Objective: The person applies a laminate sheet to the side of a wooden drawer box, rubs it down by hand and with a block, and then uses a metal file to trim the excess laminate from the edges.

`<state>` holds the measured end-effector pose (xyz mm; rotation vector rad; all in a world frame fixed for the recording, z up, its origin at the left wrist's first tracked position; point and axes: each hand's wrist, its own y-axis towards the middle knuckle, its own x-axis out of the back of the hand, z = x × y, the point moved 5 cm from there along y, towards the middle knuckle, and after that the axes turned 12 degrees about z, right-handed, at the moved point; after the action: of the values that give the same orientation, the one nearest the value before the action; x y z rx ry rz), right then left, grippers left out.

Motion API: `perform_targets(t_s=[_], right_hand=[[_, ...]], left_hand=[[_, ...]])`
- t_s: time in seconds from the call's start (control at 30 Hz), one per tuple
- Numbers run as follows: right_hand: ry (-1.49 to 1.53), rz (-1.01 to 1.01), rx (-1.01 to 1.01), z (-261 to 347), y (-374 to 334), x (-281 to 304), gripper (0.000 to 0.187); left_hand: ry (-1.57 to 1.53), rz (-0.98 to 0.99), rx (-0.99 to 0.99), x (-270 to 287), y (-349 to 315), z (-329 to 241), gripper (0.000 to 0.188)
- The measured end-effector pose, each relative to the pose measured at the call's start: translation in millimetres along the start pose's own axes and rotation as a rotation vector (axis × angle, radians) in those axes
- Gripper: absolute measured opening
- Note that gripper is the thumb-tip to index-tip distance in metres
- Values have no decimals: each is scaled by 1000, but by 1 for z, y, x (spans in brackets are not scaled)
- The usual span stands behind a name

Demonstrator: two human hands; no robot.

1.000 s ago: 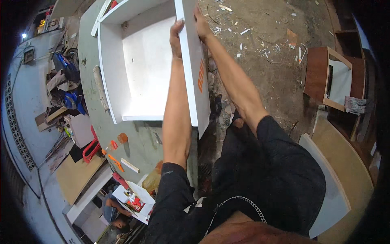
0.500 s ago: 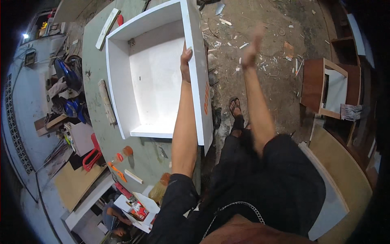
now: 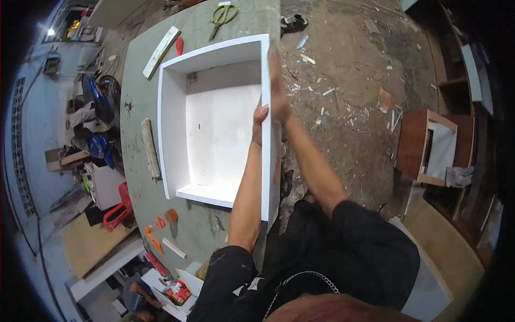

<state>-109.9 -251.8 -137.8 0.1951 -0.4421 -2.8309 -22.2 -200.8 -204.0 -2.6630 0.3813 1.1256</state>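
Your left hand is against the inner face of the right panel of the white drawer, thumb at the rim, its other fingers too hidden to tell how they stand. Just beyond, your right hand is at that panel's outer side, too blurred to tell whether the fingers are spread or pressed together. The drawer lies open side up at the right edge of the green table, with green-handled scissors past its far wall.
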Motion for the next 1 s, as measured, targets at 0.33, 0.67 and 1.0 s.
perform_targets(t_s=[0.33, 0.67, 1.0], right_hand=[[333, 14, -133, 13, -86, -49, 61], [68, 2, -332, -19, 108, 85, 68], [353, -366, -986, -99, -69, 168, 48]], left_hand=[[357, -58, -152, -21, 0, -28, 72], [1395, -1075, -702, 31, -151, -254, 40], [1606, -1314, 896, 243, -333, -312, 65]])
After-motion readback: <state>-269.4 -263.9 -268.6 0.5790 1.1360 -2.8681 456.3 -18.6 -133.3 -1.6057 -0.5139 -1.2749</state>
